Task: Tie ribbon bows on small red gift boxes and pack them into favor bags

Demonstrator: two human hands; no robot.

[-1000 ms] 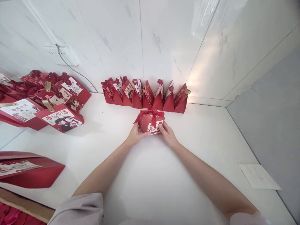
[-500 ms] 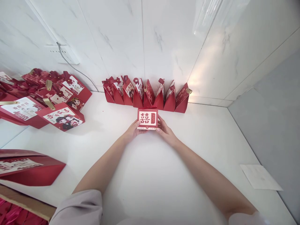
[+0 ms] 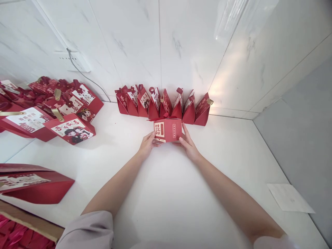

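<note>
Between my two hands is a small red gift box [image 3: 173, 130] with a white label, a ribbon on top, and two of its faces turned to me. My left hand [image 3: 147, 145] grips its left edge, thumb in front. At the other end my right hand [image 3: 190, 145] holds the right edge, fingers along the side and below. Just behind the box stands a row of red peaked gift boxes [image 3: 166, 103] with ribbon loops, against the wall.
Piled at the left are more red gift boxes [image 3: 72, 129]. Nearer me lies a large red box [image 3: 38, 186], beside a carton [image 3: 31, 224] of red ribboned items. A white paper [image 3: 290, 197] lies at the table's right edge. A grey cable [image 3: 85, 74] runs down the wall.
The gift box has been turned between my hands, so a plain red side with a small label now shows beside the white-labelled front. My right hand has shifted slightly right.
</note>
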